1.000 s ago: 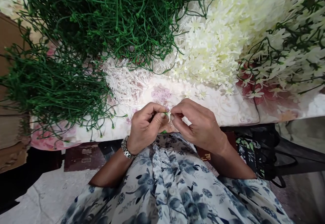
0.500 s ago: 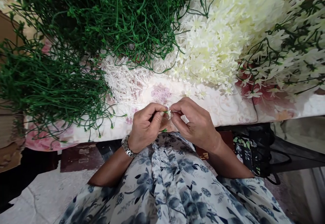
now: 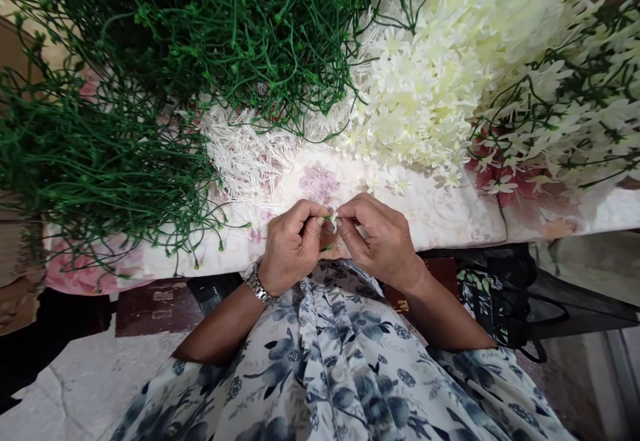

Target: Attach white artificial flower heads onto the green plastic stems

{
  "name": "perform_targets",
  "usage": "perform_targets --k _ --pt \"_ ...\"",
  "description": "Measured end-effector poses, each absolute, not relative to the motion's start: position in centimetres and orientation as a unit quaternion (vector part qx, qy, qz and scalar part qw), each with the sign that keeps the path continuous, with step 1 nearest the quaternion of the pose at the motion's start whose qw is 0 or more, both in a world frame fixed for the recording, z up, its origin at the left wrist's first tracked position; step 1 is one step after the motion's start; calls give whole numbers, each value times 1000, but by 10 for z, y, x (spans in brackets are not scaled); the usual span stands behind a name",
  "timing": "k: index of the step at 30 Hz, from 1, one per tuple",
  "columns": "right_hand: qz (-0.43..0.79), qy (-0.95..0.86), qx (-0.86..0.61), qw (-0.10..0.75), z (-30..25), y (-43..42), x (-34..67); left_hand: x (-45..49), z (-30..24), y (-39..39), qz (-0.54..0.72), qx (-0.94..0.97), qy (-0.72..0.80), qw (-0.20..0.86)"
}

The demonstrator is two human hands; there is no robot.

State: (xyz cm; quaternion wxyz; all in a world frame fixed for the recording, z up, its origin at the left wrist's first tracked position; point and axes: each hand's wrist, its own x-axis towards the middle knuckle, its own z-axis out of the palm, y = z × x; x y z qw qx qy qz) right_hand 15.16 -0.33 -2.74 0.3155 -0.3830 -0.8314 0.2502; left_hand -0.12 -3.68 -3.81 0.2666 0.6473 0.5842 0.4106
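Note:
My left hand (image 3: 291, 249) pinches a green plastic stem (image 3: 327, 217) between thumb and forefinger, just over the near edge of the cloth-covered table. Another green bit of stem (image 3: 327, 247) shows below the fingertips. My right hand (image 3: 383, 244) is closed at the fingertips on a small white flower (image 3: 335, 221), which meets the stem tip between both hands. The fingers hide most of the flower. Ahead of the hands lie a heap of white stamen-like pieces (image 3: 245, 154) and a pile of cream-white flower heads (image 3: 425, 87).
Large heaps of green stems (image 3: 225, 34) cover the table's left and back. On the right lie flowers joined to green stems (image 3: 575, 107). A floral tablecloth (image 3: 440, 211) covers the table. Below its edge at the right hangs a dark bag (image 3: 505, 287).
My right fingertips have moved slightly left, up against the white flower. The thin piece that showed between them is now out of sight. My left hand keeps its pinch.

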Motion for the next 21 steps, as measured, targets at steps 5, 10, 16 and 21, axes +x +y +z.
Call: perform_targets --k 5,10,16,21 --pt "264 -823 -381 329 -31 -3 149 -2 -39 -36 427 640 573 282" --pt "269 -825 -374 327 -30 -3 149 -2 -39 -37 430 644 568 279" --pt "264 -826 -380 323 -31 -3 148 -2 -41 -37 423 648 571 274" --pt "267 -802 -398 356 -35 -5 143 -2 -42 -37 426 638 585 263"
